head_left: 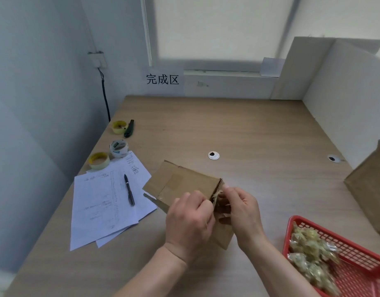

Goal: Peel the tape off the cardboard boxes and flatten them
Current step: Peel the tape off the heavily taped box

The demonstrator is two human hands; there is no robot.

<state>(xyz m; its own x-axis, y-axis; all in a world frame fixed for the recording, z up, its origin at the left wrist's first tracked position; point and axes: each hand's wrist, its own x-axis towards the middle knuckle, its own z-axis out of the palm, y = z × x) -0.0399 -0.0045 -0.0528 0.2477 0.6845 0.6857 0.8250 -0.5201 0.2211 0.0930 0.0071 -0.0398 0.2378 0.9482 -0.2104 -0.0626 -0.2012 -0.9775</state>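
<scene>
Risk of tearing thin brown tape strip point(216, 196), pinched between both hands point(214, 213) at near edge of small brown cardboard box point(184, 185) on wooden counter point(227, 125), if pulled too sharply.

Wall sign point(162, 79) reads "完成区"; handwriting on papers point(103, 202) prob. too blurred to read.

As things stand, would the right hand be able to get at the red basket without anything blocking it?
Probably yes. The red basket sits just right of the right hand, with bare table between them. But that hand is pinching tape on the cardboard box, which the left hand grips too.
</scene>
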